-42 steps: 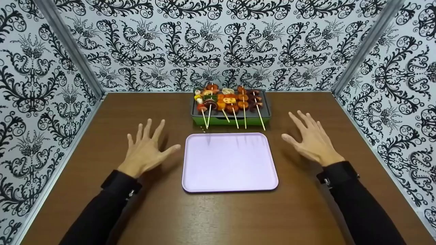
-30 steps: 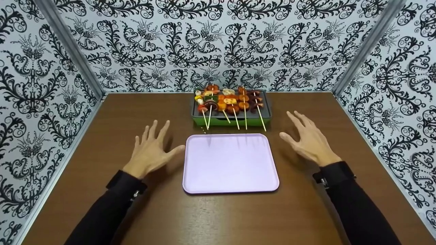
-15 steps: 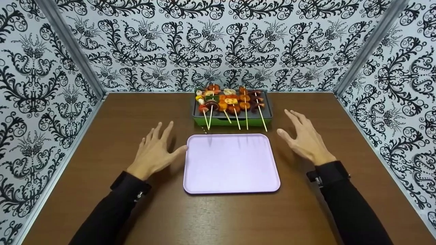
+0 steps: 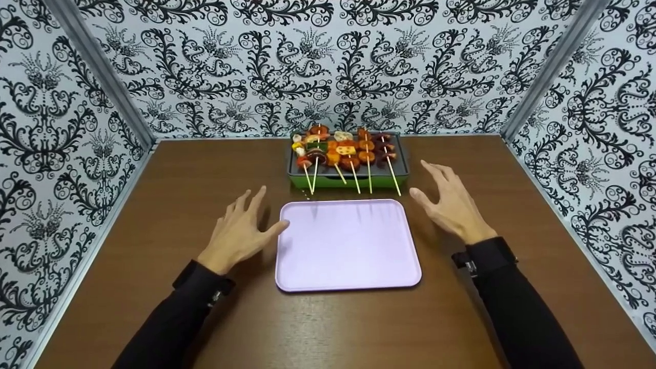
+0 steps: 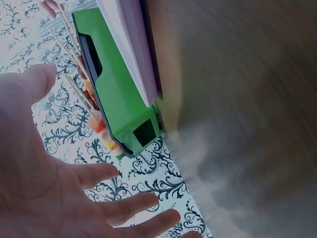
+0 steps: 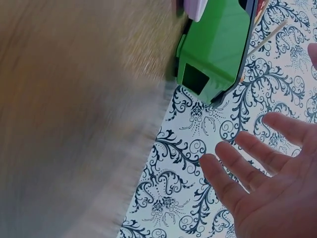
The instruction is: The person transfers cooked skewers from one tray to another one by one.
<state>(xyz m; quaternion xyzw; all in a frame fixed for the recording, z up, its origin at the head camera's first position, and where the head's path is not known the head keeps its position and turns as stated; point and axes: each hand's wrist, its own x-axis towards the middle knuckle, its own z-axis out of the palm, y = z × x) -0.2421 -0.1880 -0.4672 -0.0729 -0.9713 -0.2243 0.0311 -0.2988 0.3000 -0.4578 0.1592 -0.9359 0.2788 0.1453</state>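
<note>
My left hand (image 4: 238, 236) hovers at the left side of a pale purple tray (image 4: 348, 246), fingers spread, with the thumb overlapping the tray's edge in the head view. To the right of the tray, my right hand (image 4: 453, 207) is held with its fingers extended and nothing in it. Behind the tray stands a green toy grill (image 4: 353, 181) with a dark top. Several food skewers (image 4: 350, 160) lie across it, their sticks pointing toward me. The left wrist view shows the green grill (image 5: 116, 74) past my open palm; the right wrist view shows its other end (image 6: 213, 49).
Everything stands on a brown wooden table (image 4: 328, 328). White walls with black scroll patterns (image 4: 307, 56) enclose it at the back and on both sides. The grill sits near the back wall.
Both hands have moved inward toward the tray, the left to the right and the right to the left and slightly forward. Tray, grill and skewers have stayed in place.
</note>
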